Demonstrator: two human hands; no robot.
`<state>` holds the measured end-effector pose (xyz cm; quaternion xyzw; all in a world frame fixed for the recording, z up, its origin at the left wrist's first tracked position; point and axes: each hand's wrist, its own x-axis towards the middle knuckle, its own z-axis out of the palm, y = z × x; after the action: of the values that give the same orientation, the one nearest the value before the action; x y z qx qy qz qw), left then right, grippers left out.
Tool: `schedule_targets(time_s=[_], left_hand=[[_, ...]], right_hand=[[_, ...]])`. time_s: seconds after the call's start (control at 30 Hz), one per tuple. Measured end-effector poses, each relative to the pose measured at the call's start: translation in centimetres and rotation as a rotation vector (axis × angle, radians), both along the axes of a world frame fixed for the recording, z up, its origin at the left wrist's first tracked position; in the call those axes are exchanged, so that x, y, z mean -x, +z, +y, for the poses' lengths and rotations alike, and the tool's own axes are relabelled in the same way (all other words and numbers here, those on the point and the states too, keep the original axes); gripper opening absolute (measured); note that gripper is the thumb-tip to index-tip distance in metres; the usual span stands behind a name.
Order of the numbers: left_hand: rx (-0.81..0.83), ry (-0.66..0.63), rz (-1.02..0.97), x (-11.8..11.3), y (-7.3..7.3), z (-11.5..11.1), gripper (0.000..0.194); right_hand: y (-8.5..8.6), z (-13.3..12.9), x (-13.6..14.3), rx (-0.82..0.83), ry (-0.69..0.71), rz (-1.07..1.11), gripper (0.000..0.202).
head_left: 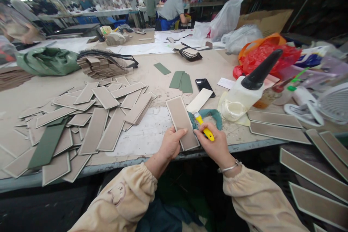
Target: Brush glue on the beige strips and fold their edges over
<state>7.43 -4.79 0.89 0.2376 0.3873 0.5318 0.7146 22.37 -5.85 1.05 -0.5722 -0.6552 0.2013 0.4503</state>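
At the centre of the frame, the left hand (pixel 171 144) pinches a panel (pixel 182 117) by its lower left side, thumb on the brown face, the other fingers behind. The panel has a pale border and tilts over the bench (pixel 136 152) near its front edge.

Just right of it, the right hand (pixel 216 144) pinches a yellow brush (pixel 206 129) between thumb and fingers, bristles toward the upper left, beside the panel's right edge; whether they touch it I cannot tell. A white strip (pixel 200 99) and a teal ring (pixel 218 119) lie near the bristles.

At left spreads a loose pile (pixel 94 130) of similar panels, with a long green piece (pixel 47 143) on top. Above centre are green strips (pixel 181 81) and a phone (pixel 204 86). Right of centre, a black-nozzled bottle (pixel 239 98) leans to the upper right; more panels (pixel 274 119) lie beyond it. A red bag (pixel 268 58) sits at upper right.
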Motion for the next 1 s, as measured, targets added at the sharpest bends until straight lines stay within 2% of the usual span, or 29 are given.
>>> schedule_targets(time_s=[0.33, 0.67, 0.83, 1.0], left_hand=[[0.028, 0.011, -0.019, 0.1, 0.4, 0.2, 0.044], [0.021, 0.102, -0.049, 1.2, 0.7, 1.3, 0.042], [0.041, 0.210, -0.039, 2.8, 1.1, 2.5, 0.044], [0.028, 0.194, 0.049, 4.5, 1.0, 3.4, 0.045]], right_hand=[[0.0, -0.4, -0.5, -0.055, 0.026, -0.142, 0.012], [0.1, -0.9, -1.0, 0.002, 0.087, -0.210, 0.009], [-0.2, -0.3, -3.3, -0.121, -0.008, -0.431, 0.006], [0.4, 0.4, -5.7, -0.349, -0.109, -0.685, 0.006]])
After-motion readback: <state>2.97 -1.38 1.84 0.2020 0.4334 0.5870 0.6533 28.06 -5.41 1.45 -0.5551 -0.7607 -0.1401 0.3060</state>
